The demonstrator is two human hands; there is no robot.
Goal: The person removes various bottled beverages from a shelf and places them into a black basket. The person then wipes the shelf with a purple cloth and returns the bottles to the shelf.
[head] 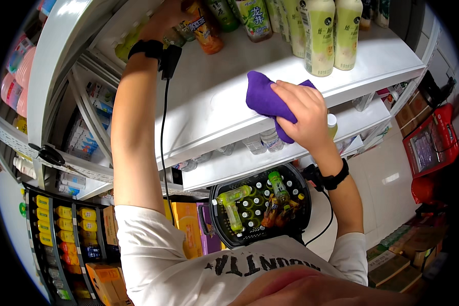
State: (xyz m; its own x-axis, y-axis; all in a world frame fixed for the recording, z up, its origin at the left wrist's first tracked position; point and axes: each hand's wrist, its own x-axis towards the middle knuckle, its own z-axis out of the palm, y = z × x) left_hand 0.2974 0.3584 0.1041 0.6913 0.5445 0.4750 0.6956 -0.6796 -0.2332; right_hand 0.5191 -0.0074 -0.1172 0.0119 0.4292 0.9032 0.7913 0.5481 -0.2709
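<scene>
A purple cloth (266, 93) is bunched under my right hand (304, 111), which presses it on the front edge of a white shelf (214, 91). Part of the cloth hangs over that edge. My left hand (166, 19) is at the back left of the same shelf, in shadow and partly cut off by the picture's top. Its fingers overlap the upper part of an orange-labelled iced tea bottle (204, 28); whether they grip it I cannot tell. Beside it stand a green tea bottle (223, 15) and a green-labelled drink bottle (254, 19). Tall pale-green bottles (319, 42) stand at the right.
Below the shelf, a black basket (214, 222) holds many drink bottles, some lying on top. Clear bottles (254, 144) stand on the lower shelf (222, 172). Black cables (163, 126) hang from both wrists. Cardboard boxes (109, 285) and a red case (430, 141) flank the floor.
</scene>
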